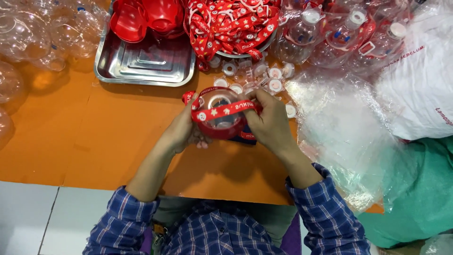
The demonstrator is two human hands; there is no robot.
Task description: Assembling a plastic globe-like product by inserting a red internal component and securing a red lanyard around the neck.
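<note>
Clear cups (33, 33): heaped far left on the orange tabletop (85, 137).
Metal tray (141, 61): holds red lids (151, 19).
Left hand (181, 130): grip closed on the red lid (222, 128), centre, just above the tabletop.
Right hand (271, 123): fingers pinching a red strap (224, 109) across the lid.
Plastic bags (349, 127): crumpled, right.

Bright, even overhead light. Soft shadows under the forearms on the orange desk (94, 141). Glare on the steel tray (146, 63) and plastic bags (339, 123). Edges slightly soft, mild wide-angle stretch.
</note>
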